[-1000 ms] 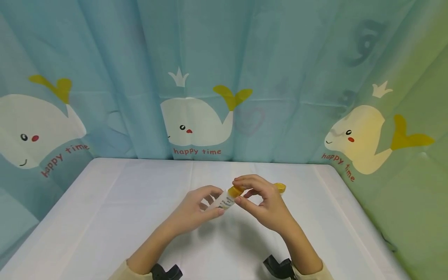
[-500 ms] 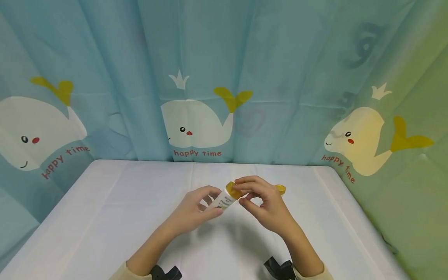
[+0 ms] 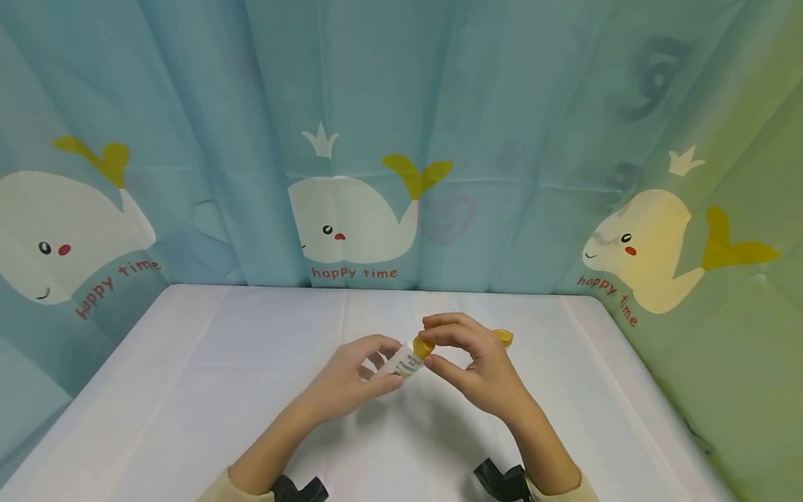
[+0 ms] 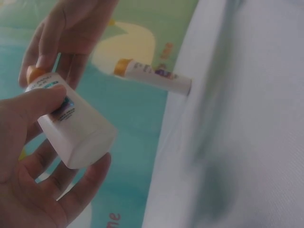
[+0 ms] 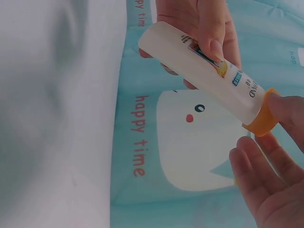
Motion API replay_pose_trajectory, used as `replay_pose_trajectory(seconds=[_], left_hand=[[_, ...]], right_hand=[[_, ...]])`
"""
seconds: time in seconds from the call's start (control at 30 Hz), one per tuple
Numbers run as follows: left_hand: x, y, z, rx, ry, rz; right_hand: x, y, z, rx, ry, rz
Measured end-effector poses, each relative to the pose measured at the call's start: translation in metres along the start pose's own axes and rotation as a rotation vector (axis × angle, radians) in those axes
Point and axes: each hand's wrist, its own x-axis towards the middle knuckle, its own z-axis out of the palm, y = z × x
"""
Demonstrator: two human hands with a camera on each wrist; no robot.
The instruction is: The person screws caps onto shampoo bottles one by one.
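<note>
A white bottle with a printed label is held tilted above the table in my left hand. Its orange-yellow cap sits on the bottle's upper end, which points towards my right hand. The right thumb and fingers pinch this cap, as the right wrist view shows. In the left wrist view, my left thumb lies across the label and the fingers curl round the far side of the bottle. Part of the cap is hidden behind the right fingers in the head view.
Behind my right hand, a second white bottle with an orange cap stands upright on the white table; only its cap shows in the head view. A blue-green curtain with whale prints hangs beyond the table.
The right fingers have shifted round the cap, looser half a second ago and closer about it now. The bottle has turned and tilted slightly in the left hand. The second bottle has not moved.
</note>
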Motion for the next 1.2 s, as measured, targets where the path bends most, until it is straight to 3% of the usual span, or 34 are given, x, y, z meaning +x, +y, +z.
replay_pose_trajectory(seconds=[0.27,0.9,1.03,1.2], left_hand=[[-0.001,0.002,0.000,-0.003,0.002,0.016],[-0.002,0.004,-0.006,0.002,0.020,0.010],[0.000,0.002,-0.007,-0.062,-0.048,-0.022],[0.000,-0.003,-0.009,-0.190,-0.197,0.005]], right_hand=[[0.000,-0.001,0.001,0.047,-0.009,0.008],[0.000,0.002,0.002,0.012,-0.004,-0.020],[0.000,0.006,-0.002,0.054,-0.017,-0.057],[-0.003,0.010,-0.007,0.138,-0.093,-0.107]])
